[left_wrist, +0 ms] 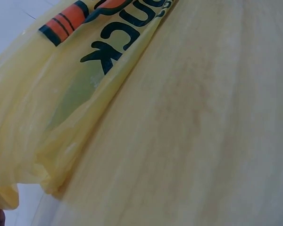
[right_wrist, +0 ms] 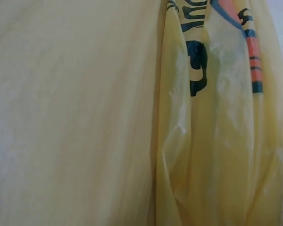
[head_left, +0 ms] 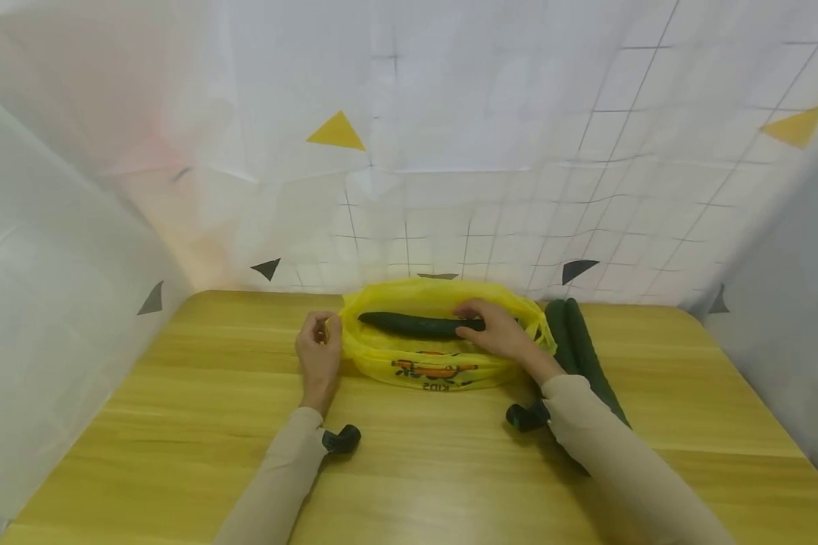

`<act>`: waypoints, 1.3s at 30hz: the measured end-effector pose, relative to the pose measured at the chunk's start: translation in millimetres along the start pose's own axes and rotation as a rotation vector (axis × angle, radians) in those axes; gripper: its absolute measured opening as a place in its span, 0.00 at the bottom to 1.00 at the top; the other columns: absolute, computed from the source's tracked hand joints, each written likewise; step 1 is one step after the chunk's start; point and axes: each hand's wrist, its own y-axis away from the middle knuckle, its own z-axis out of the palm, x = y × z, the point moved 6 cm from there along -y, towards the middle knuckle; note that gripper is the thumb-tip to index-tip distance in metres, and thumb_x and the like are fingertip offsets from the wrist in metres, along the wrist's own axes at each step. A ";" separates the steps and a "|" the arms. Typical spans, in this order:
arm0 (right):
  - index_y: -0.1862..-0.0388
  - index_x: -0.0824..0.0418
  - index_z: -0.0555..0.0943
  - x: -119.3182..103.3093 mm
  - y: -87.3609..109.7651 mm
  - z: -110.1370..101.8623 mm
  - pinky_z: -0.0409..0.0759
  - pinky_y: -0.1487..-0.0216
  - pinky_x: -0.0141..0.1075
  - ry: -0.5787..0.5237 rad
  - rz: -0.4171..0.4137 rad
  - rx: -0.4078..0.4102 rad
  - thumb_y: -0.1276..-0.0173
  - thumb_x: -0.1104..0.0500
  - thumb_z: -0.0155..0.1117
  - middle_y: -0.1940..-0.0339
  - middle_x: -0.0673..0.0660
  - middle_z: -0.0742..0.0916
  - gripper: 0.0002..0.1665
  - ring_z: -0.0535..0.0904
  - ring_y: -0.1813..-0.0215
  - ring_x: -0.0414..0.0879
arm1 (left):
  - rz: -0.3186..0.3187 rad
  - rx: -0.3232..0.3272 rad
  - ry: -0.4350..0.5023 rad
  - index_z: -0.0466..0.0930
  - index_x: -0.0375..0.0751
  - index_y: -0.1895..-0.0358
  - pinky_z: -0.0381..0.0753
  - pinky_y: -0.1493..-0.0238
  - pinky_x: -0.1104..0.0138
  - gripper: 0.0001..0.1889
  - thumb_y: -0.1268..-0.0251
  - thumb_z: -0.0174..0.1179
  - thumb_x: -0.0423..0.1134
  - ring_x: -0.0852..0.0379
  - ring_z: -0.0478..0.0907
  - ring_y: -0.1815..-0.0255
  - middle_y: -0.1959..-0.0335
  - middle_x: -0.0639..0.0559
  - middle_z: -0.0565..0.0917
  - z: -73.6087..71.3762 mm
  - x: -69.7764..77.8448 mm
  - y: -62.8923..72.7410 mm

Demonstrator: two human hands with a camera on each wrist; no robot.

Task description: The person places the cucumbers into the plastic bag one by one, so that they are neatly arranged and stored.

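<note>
A yellow plastic bag (head_left: 375, 365) with dark and orange print lies with its mouth spread wide. Inside its opening a dark green cucumber (head_left: 409, 325) stretches from left to right. My left hand (head_left: 318, 352) pinches the bag's left rim. Reaching in over the right side, my right hand (head_left: 496, 333) grips the cucumber near its right end, thumb on the near side and fingers across the far side. In the left wrist view the printed bag wall (left_wrist: 19, 108) shows, with a greenish shape behind it. The right wrist view has the bag's front (right_wrist: 226, 141) beside the table.
Two more cucumbers (head_left: 591, 363) lie side by side on the wooden table (head_left: 198, 424), right of the bag and partly under my right forearm. White sheeting with grid lines (head_left: 436, 212) rises behind the table's back edge. Each wrist carries a small black camera (head_left: 341, 440).
</note>
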 end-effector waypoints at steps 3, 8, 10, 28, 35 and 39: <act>0.42 0.60 0.75 -1.5 3.6 -3.5 0.73 0.41 0.51 -0.002 -0.003 0.004 0.34 0.55 0.62 0.46 0.58 0.82 0.22 0.76 0.43 0.55 | 0.005 -0.001 -0.002 0.79 0.31 0.63 0.66 0.72 0.70 0.07 0.35 0.56 0.33 0.55 0.65 0.74 0.75 0.45 0.72 0.1 0.5 -0.6; 0.44 0.60 0.76 -1.0 7.8 -5.9 0.74 0.42 0.50 0.016 -0.022 0.027 0.34 0.56 0.63 0.48 0.58 0.82 0.21 0.77 0.44 0.53 | 0.011 0.013 -0.003 0.80 0.33 0.63 0.66 0.71 0.69 0.07 0.35 0.57 0.34 0.55 0.65 0.74 0.74 0.45 0.72 2.7 -22.1 -5.4; 0.44 0.60 0.76 -1.4 10.1 -6.9 0.74 0.42 0.49 0.018 -0.031 0.034 0.35 0.56 0.64 0.48 0.58 0.82 0.21 0.77 0.44 0.53 | 0.009 0.022 -0.004 0.80 0.35 0.63 0.66 0.71 0.70 0.07 0.35 0.57 0.36 0.57 0.65 0.74 0.74 0.48 0.72 4.2 -32.3 -6.9; 0.46 0.62 0.77 1.0 33.6 -18.1 0.75 0.43 0.49 -0.068 -0.034 0.075 0.33 0.58 0.62 0.48 0.58 0.82 0.18 0.79 0.45 0.53 | 0.011 0.012 -0.006 0.80 0.37 0.64 0.64 0.72 0.71 0.07 0.35 0.57 0.37 0.54 0.65 0.75 0.75 0.46 0.70 4.0 -30.1 -4.3; 0.46 0.65 0.77 -1.0 48.1 -21.7 0.74 0.42 0.51 -0.111 -0.056 0.087 0.33 0.61 0.61 0.47 0.61 0.82 0.18 0.78 0.44 0.55 | 0.003 -0.018 -0.023 0.79 0.32 0.63 0.65 0.72 0.72 0.06 0.35 0.56 0.33 0.55 0.65 0.75 0.75 0.46 0.70 1.9 -1.8 2.0; 0.46 0.64 0.77 -2.0 55.6 -22.5 0.73 0.41 0.52 -0.112 -0.044 0.094 0.33 0.60 0.61 0.47 0.60 0.82 0.18 0.77 0.43 0.55 | 0.010 -0.015 -0.024 0.79 0.33 0.63 0.65 0.72 0.72 0.07 0.35 0.56 0.34 0.56 0.65 0.75 0.76 0.49 0.70 1.2 1.7 1.7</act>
